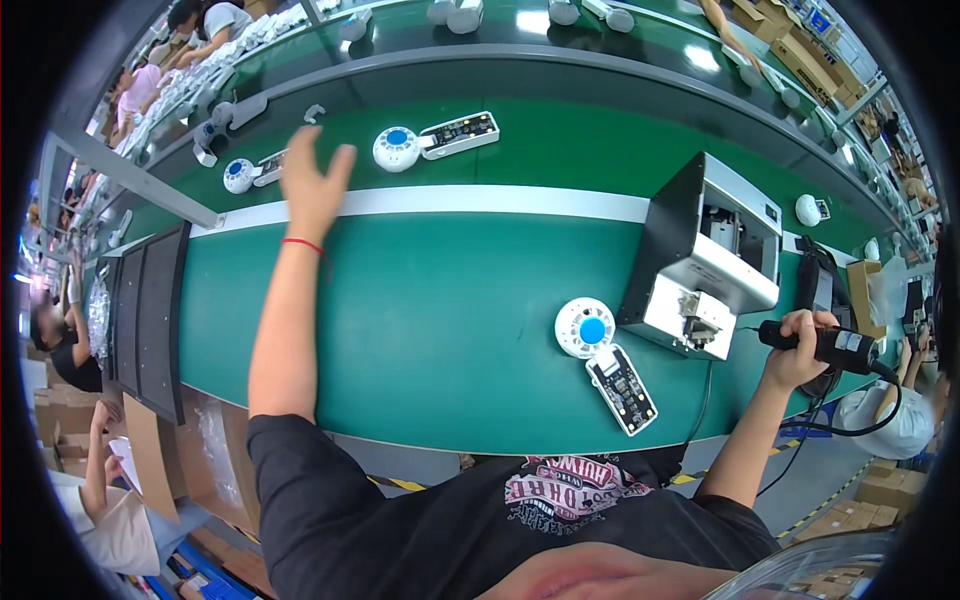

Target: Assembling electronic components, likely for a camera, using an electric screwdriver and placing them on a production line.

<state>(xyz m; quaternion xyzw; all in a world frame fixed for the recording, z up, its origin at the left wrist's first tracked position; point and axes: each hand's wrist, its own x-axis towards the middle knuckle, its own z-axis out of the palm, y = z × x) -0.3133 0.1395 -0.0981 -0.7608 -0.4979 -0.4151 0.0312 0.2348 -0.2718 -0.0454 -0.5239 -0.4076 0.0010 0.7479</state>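
1. Holding a black power screwdriver [845, 348], your right hand [797, 350] has its fingers curled around it. The thin tip points left, away from your hand, at the silver and black machine [735, 270]. A black cord [868, 432] bends down from the back end.
2. Your left hand [314, 190] is wide, with the thumb spread away from the fingers. It is far to the left of your right hand, up over the white strip [480, 200] behind the desk [440, 320]. A red string [303, 242] goes around that wrist.
3. Just right of your left hand is a white round part with a board [397, 150], on the green strip [560, 165].
4. Just left of your left hand is a smaller-looking one [238, 176]. I cannot tell if your fingers touch it.
5. A small white hook [314, 114] sits just past those fingertips.
6. Left of your right hand, on the desk, lies another white part with a blue middle [592, 330]. Its board [622, 390] points toward you.
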